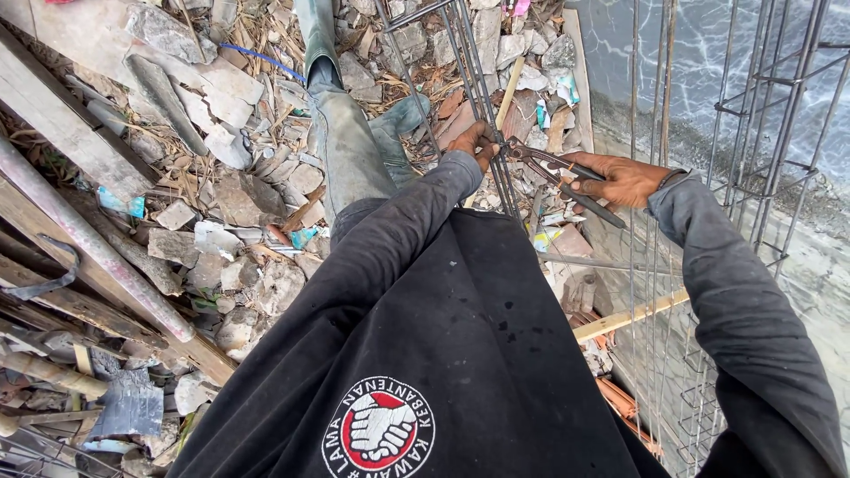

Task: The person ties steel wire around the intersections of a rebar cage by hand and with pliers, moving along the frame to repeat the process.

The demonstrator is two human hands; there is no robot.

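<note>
The rebar cage [753, 133] stands upright at the right, beside the wall, many of its rings already on; I judge the tying part done, with this joint in hand. The rubble [221, 177] below is littered with broken stone and planks. The bars [478, 80] are thin, dark and bundled. The left hand [474, 142] grips them; the right hand [620, 181] clasps the pincers [553, 168], whose nose meets the bars.
</note>
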